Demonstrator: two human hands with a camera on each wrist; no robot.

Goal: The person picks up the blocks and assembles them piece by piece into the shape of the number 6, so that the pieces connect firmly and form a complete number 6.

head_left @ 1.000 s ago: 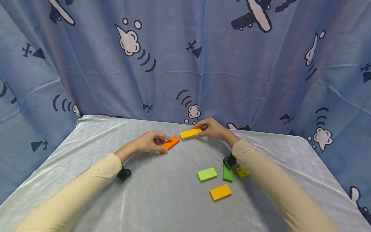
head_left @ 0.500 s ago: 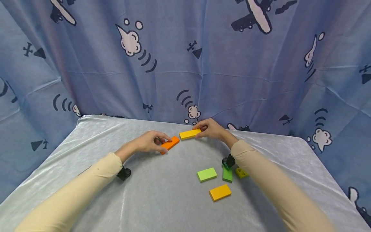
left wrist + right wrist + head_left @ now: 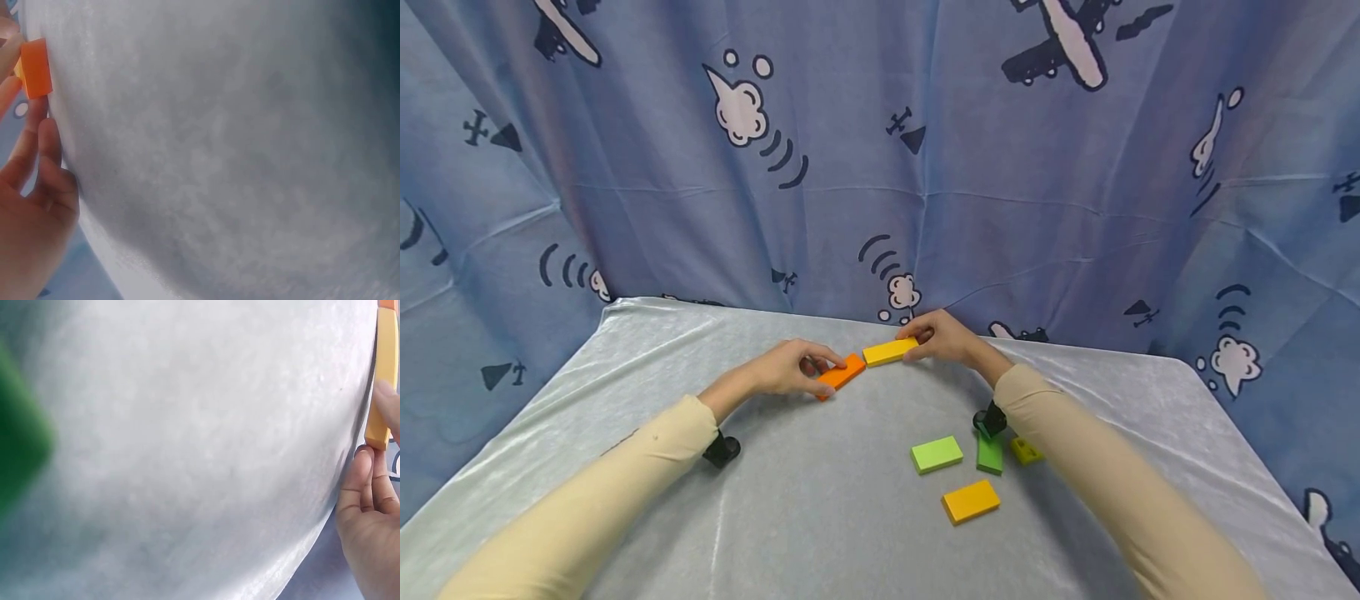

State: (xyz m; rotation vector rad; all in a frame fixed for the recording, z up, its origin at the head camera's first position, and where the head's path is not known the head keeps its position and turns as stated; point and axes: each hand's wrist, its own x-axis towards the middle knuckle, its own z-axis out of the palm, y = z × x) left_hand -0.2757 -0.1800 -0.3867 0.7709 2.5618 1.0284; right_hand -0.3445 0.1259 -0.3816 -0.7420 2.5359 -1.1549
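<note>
In the head view my left hand pinches an orange rectangular block between thumb and fingers, far back on the cloth. The same block shows at the left edge of the left wrist view. My right hand grips the right end of a longer yellow block. The two blocks stand end to end at a slight angle, the yellow one's left end right at the orange one's far end. In the right wrist view the yellow block meets an orange end; fingers cover its near part.
Closer to me lie a light green block, an orange-yellow block and a darker green block. A yellow-green piece with holes sits by the right sleeve. A patterned curtain hangs behind the cloth-covered table.
My right hand has shifted slightly left with the yellow block, bringing its end up to the orange block. The left hand stays in place on the orange block.
</note>
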